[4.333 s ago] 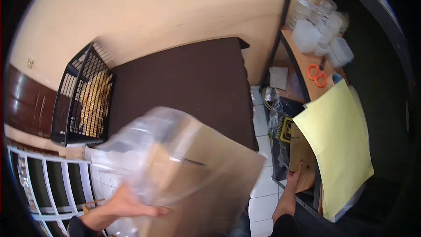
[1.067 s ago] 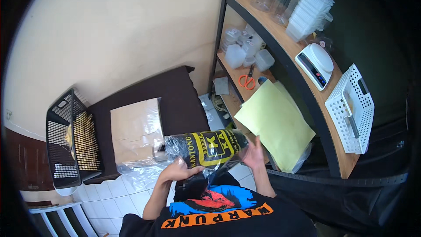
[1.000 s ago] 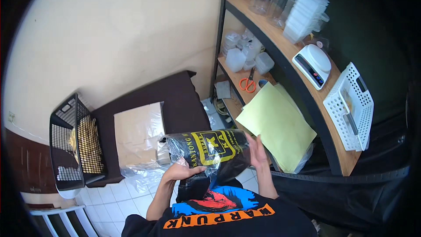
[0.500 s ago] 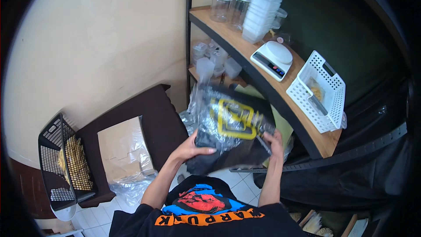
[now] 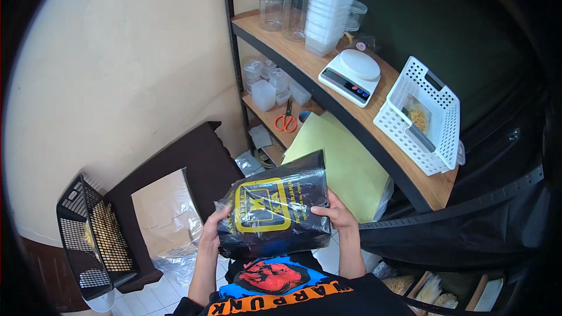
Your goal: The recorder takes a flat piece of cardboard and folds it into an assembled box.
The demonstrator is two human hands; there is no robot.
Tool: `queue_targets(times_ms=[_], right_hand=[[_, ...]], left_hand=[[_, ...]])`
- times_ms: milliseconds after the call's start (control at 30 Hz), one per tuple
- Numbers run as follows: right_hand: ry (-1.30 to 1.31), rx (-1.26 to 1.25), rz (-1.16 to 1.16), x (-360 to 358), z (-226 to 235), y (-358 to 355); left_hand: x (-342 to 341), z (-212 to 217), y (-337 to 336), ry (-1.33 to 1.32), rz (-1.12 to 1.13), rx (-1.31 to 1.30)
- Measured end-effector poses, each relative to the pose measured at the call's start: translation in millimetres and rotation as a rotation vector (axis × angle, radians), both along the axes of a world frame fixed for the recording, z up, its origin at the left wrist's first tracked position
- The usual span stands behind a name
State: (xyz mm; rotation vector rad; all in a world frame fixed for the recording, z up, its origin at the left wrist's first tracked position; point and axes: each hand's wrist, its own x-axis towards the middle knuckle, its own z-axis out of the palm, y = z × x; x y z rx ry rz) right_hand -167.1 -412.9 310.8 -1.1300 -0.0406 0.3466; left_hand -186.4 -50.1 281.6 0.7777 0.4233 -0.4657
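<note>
Between my two hands is a flat pack of black plastic bags [image 5: 304, 190], glossy and wrapped in clear film, with yellow print on its face. My left hand [image 5: 213, 225] grips its left edge. On the opposite edge my right hand [image 5: 338, 212] holds it, thumb lying on top and fingers hidden underneath. The pack is tilted in front of my shirt, over the floor. Beyond it, large pale-yellow sheets [image 5: 339, 158] lean below the upper shelf.
On the wooden shelf [image 5: 436, 190] stand jars [image 5: 295, 14], stacked clear tubs [image 5: 329, 17], a white kitchen scale [image 5: 351, 76] and a white basket [image 5: 448, 102]. Orange-handled scissors [image 5: 285, 122] lie lower. Leftward, a dark table [image 5: 205, 152] bears cardboard [image 5: 167, 210] and a black basket [image 5: 76, 228].
The pack has come down and closer to my body, and now lies flatter. Both hands moved lower with it. The pale-yellow sheets and the scissors behind it have come into sight.
</note>
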Motion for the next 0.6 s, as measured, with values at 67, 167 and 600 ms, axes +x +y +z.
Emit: queue_targets(times_ms=[67,167,600], right_hand=[[0.077,-0.054,0.085,8,-14,1],[0.111,-0.086,0.162,9,-47,5],[-0.050,-0.475,-1.113,5,-47,-120]], left_hand=[[-1,-5,-5,-0.106,0.014,0.074],[-4,0,-5,-0.146,0.032,0.225],[151,-13,-174,-0.846,-0.248,0.558]])
